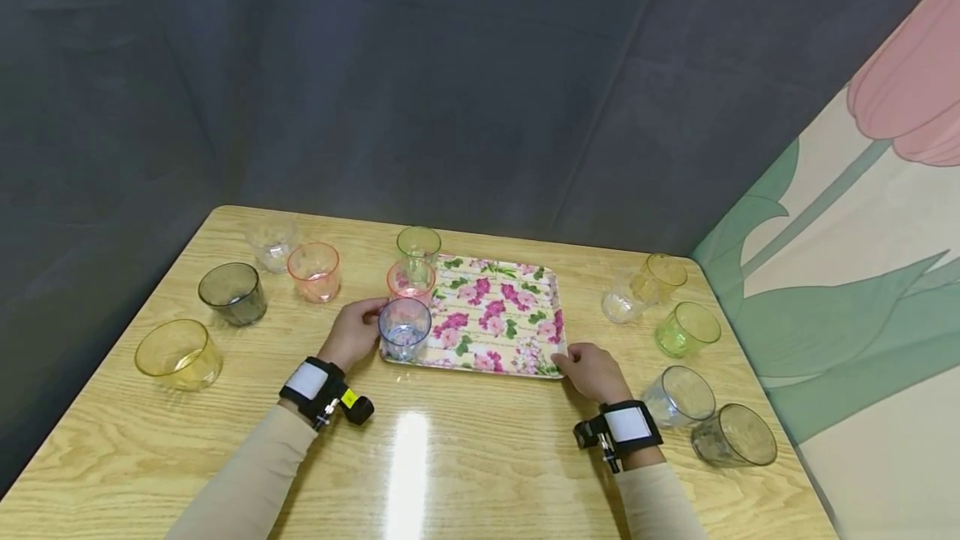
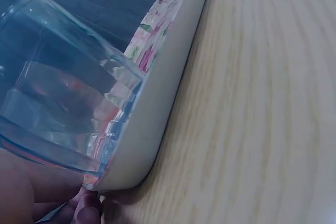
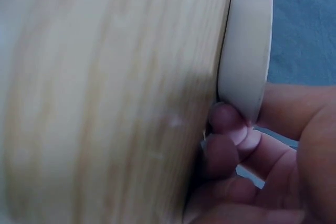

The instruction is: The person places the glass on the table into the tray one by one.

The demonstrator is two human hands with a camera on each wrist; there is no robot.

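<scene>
A floral tray (image 1: 495, 319) with a pale rim lies on the table. At its left edge my left hand (image 1: 354, 333) grips the rim, its thumb close to a blue-rimmed clear cup (image 1: 405, 332). My right hand (image 1: 596, 372) pinches the near right corner, thumb above and fingertips tucked beneath, as the right wrist view shows. Along the tray's left side, the blue-rimmed cup, a red-rimmed cup (image 1: 411, 283) and a green cup (image 1: 419, 245) stand in a row. In the left wrist view, the cup (image 2: 58, 93) looms beside the tray wall (image 2: 152, 114).
On the left stand a yellow cup (image 1: 180, 357), a grey cup (image 1: 234, 297), a red cup (image 1: 315, 273) and a clear one (image 1: 272, 244). Several more stand on the right, among them a green cup (image 1: 687, 330) and a dark cup (image 1: 733, 437). A dark curtain (image 1: 450, 90) hangs behind.
</scene>
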